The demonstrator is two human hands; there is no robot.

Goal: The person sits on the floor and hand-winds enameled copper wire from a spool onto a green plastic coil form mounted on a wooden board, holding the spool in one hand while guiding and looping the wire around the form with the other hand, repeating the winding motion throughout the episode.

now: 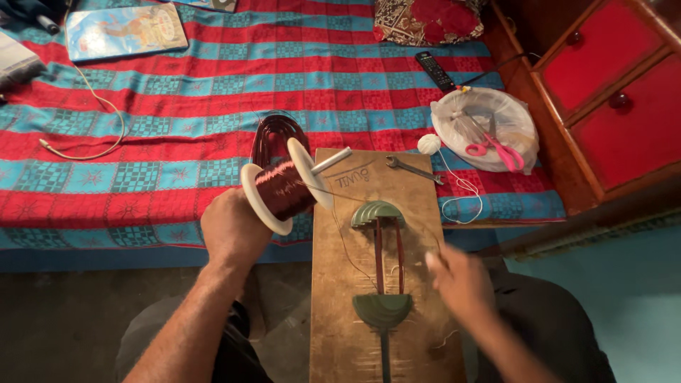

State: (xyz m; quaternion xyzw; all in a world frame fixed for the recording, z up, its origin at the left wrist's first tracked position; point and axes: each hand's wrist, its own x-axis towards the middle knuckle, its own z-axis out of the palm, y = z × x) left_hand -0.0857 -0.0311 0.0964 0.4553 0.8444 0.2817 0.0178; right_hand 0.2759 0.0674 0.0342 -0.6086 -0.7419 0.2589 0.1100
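Observation:
My left hand (230,228) grips a white spool (280,187) wound with reddish copper wire, holding it tilted above the left edge of a wooden board (369,184). A thin strand runs from the spool to a coil of the same wire (389,255) stretched between two green half-round formers (379,213) on the board. My right hand (461,280) is blurred over the board's right side beside the coil; its fingers look closed, and what they hold cannot be made out. A finished loop of copper wire (273,135) lies behind the spool.
A spanner (411,169) lies at the board's far right corner. On the red and blue bedspread (177,92) are a ball of white string (428,144), a plastic bag with pink scissors (496,149), a remote (434,69), a book (124,30) and a white cable (99,113). Red cabinet (610,78) at right.

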